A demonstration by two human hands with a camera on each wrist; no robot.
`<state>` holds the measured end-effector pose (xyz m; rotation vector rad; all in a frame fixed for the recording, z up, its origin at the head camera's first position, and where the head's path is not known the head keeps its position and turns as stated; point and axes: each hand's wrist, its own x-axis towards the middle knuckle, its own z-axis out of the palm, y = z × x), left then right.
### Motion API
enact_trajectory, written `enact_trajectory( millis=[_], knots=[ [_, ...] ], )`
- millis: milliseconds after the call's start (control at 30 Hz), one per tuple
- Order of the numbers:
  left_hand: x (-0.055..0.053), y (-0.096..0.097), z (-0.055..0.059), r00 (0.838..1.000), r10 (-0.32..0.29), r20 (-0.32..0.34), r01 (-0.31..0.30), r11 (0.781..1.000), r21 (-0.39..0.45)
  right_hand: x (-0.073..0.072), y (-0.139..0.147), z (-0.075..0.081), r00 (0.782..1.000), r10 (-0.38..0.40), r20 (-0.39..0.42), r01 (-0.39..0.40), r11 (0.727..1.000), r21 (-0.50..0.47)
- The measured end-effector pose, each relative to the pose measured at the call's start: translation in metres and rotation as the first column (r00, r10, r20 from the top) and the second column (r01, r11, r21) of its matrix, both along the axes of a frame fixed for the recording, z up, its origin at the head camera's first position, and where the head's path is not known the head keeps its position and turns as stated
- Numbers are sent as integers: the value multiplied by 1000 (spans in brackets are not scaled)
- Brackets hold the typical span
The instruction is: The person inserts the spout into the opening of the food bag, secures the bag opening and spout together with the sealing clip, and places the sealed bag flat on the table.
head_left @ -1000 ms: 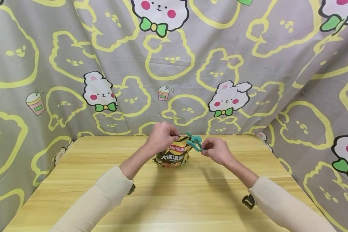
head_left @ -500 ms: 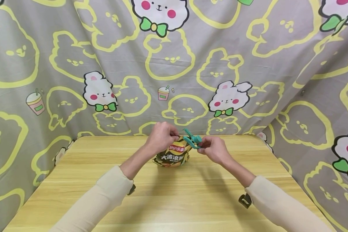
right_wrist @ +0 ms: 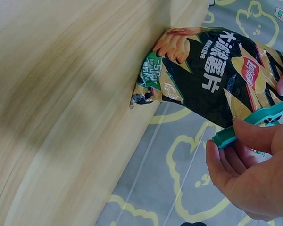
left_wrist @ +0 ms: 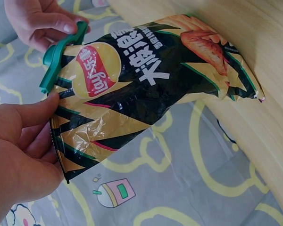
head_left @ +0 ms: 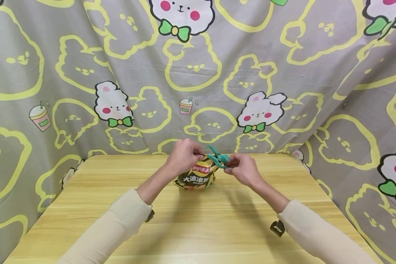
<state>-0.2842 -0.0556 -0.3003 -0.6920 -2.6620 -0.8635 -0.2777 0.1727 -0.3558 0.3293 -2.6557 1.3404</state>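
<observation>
A black and gold Lay's potato chip bag (head_left: pixel 198 178) stands on the table, its top edge raised. My left hand (head_left: pixel 184 156) pinches that top edge near its left corner, thumb in front, as the left wrist view also shows. With my right hand (head_left: pixel 245 169) I hold a teal bag clip (head_left: pixel 220 160) by its right end. Its two arms are spread at the bag's top right. In the left wrist view the clip's front arm (left_wrist: pixel 56 63) crosses the front of the bag beside my left thumb. The rear arm is mostly hidden in the wrist views.
The wooden table (head_left: pixel 198 227) stretches toward me and to both sides of the bag. Close behind its far edge hangs a grey curtain (head_left: pixel 145 73) with cartoon rabbits and yellow outlines. A dark strap buckle (head_left: pixel 277 228) sits under my right sleeve.
My right hand has moved slightly left, bringing the clip further over the bag's top edge and turning it, its arms now pointing more to the left. My left hand and the bag look unmoved.
</observation>
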Motion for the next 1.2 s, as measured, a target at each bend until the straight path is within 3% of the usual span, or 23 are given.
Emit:
enact_trajectory(
  millis=[1200],
  knots=[
    [0,1,0,1000,-19,-8,19,1000,20,0,-3,-2,998,-42,-43,42,999,-7]
  ],
)
